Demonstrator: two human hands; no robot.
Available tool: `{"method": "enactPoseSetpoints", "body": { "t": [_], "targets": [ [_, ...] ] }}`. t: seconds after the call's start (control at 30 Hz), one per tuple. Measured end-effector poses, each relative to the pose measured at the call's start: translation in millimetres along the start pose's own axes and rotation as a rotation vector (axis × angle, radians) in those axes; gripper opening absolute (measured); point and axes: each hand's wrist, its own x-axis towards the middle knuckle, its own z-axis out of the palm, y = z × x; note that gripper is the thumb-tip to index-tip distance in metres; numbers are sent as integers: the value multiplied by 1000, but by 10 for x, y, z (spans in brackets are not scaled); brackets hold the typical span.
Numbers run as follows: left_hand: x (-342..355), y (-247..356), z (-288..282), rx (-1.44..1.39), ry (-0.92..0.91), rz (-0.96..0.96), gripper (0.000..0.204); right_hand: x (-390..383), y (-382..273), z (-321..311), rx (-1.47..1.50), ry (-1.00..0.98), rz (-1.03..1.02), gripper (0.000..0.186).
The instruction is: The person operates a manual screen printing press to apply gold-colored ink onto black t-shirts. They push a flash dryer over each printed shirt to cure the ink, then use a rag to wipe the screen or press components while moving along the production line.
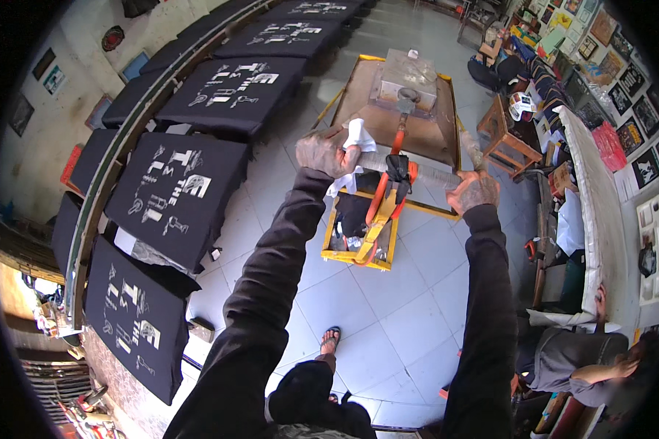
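Observation:
A grey tape-wrapped handlebar (437,176) crosses in front of me, joined to a wheeled yellow frame (377,241) with orange parts. Near the bar's left end, my left hand (321,152) is closed around it, together with a crumpled white cloth (359,136). My right hand (476,192) grips the right end. Beyond the bar, the frame carries a broad brown panel (348,110) topped by a dusty metal box (410,77). Dark bundled material (353,212) sits low inside the frame, partly hidden.
On the left, black shirts with white prints (172,190) lie on a long row of boards beside a rail (99,190). A wooden stool (507,135) bearing a white helmet (521,107) stands at right. A person (575,362) is at the lower right. Grey floor tiles (388,300) lie between.

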Motion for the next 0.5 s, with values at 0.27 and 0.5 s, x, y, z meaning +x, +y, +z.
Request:
{"method": "enactPoseSetpoints", "body": {
  "t": [0.27, 0.5],
  "targets": [
    [536, -572, 1055, 43, -90, -92, 33, 1375, 288, 416, -25, 33, -64, 41],
    [1101, -1209, 2070, 9, -106, -34, 24, 2580, 516, 789, -6, 48, -73, 41]
  ]
}}
